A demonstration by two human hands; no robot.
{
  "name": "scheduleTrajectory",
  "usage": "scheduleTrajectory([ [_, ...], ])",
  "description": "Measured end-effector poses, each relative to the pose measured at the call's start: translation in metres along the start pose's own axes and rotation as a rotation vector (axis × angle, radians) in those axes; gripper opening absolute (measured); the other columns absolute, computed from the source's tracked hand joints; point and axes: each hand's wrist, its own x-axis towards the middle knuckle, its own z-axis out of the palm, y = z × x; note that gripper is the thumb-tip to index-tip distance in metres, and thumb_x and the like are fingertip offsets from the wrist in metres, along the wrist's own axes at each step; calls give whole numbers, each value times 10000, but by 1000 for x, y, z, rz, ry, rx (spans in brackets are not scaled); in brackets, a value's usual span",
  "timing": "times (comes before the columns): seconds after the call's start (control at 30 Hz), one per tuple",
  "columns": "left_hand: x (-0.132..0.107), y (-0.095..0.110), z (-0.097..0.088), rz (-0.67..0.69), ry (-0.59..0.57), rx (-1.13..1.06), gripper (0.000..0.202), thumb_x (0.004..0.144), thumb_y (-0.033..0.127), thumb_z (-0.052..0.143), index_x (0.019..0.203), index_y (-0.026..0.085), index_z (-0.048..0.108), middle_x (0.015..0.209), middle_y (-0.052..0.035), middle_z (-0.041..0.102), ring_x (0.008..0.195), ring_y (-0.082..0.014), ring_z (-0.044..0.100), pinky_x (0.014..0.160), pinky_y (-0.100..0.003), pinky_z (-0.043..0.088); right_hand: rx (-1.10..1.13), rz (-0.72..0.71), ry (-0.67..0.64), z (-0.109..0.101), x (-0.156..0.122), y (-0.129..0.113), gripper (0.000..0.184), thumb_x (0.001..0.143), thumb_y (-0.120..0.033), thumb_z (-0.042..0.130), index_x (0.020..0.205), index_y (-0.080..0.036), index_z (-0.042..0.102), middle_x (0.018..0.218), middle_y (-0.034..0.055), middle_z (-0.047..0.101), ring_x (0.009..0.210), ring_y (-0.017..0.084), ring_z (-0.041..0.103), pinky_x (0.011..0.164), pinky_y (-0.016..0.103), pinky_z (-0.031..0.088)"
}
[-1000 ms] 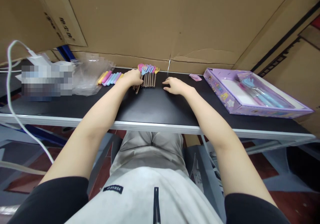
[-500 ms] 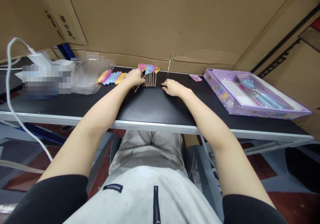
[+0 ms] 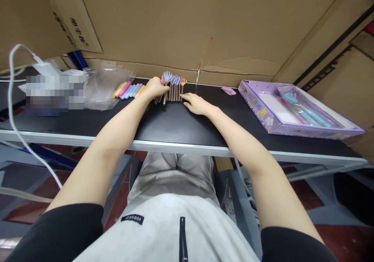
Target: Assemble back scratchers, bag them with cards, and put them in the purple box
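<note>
W/ 12 straight ahead of the person, the big change vs half a sec ago is the right hand [image 3: 196, 103]: it's slid toward 9, fingertips now right at the yellow-headed stick [image 3: 184, 81] on the 3 o'clock end of the row of metal sticks [image 3: 177, 94]. Can't tell if they're actually touching. Meanwhile the blue-headed stick [image 3: 166, 76] in the left hand [image 3: 156, 88] has swung from a 1-to-7 slant to nearly 12-to-6, so it's abt parallel w/ the rest, which prob means the bunch is closer to lined up imo. Whole bunch sits at 12 on the black table [image 3: 178, 125]. Pose-wise, left arm comes in from 7, palm down, thumb and fingers pinched round that stick afaict; other shafts under it are partly hidden, so no idea if it's got more. Right arm reaches in from 4:30ish, palm down, fingers loose and slightly bent, nothing gripped that shows. FYI coloured handles [image 3: 130, 90] are at 11 just beside the left hand, purple box [image 3: 264, 116] at 2, well apart.
</note>
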Motion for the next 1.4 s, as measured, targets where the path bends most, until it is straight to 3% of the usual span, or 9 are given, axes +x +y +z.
scheduleTrajectory([
  [0.1, -3, 1, -2, -57, 3, -148, 128, 834, 259, 667, 728, 193, 642, 597, -29, 497, 819, -275, 664, 832, -333, 535, 9, -6, -21, 1, 0, -7, 591, 1105, -192, 441, 1692, -147, 492, 1705, 185, 501, 1586, 331, 486, 1289, 521, 441],
  [0.27, -5, 0, -2, -143, -38, -327, 145, 826, 247, 684, 702, 209, 619, 566, -31, 524, 689, -234, 610, 755, -340, 534, 16, 23, -41, -4, -3, -16, 574, 1120, -195, 410, 1681, -129, 512, 1721, 192, 479, 1606, 339, 463, 1307, 533, 420],
  [0.5, 2, -3, 4, -162, -25, -457, 209, 806, 218, 699, 655, 232, 554, 604, -40, 576, 709, -217, 604, 808, -325, 535, 38, 30, -53, -2, -3, -17, 590, 1124, -229, 412, 1703, -133, 474, 1763, 170, 421, 1652, 339, 401, 1325, 566, 392],
  [0.7, -1, -1, 2, -148, -25, -473, 273, 837, 177, 680, 624, 240, 521, 563, -22, 525, 674, -203, 563, 769, -317, 521, 48, 40, -59, -3, -3, -17, 628, 1118, -232, 429, 1725, -77, 406, 1769, 188, 394, 1665, 334, 376, 1349, 549, 357],
  [0.9, -5, 2, -1, -155, -13, -469, 197, 820, 223, 704, 689, 240, 558, 545, -16, 512, 671, -219, 577, 710, -317, 511, 39, 28, -52, 0, 0, -14, 626, 1118, -239, 433, 1720, -71, 410, 1763, 197, 401, 1655, 337, 395, 1342, 552, 366],
  [1.1, -8, 6, -1, -179, -50, -523, 157, 760, 180, 687, 699, 229, 551, 640, -59, 632, 716, -235, 629, 754, -354, 536, 33, 9, -27, 3, 1, -10, 624, 1118, -274, 448, 1720, -111, 422, 1761, 187, 416, 1647, 329, 413, 1332, 561, 381],
  [1.23, -6, 4, 2, -142, -40, -485, 116, 796, 228, 677, 738, 216, 577, 671, -66, 637, 699, -223, 623, 702, -327, 517, 37, 5, -9, -1, -1, -11, 639, 1111, -268, 458, 1724, -97, 408, 1768, 197, 405, 1657, 313, 396, 1354, 529, 350],
  [1.4, -5, 5, 7, -43, -48, -419, 171, 866, 244, 668, 728, 199, 576, 680, -37, 604, 651, -170, 563, 678, -275, 464, 37, -14, 79, -6, -4, -10, 688, 1073, -261, 502, 1736, -123, 384, 1797, 196, 346, 1668, 339, 366, 1356, 590, 328],
])
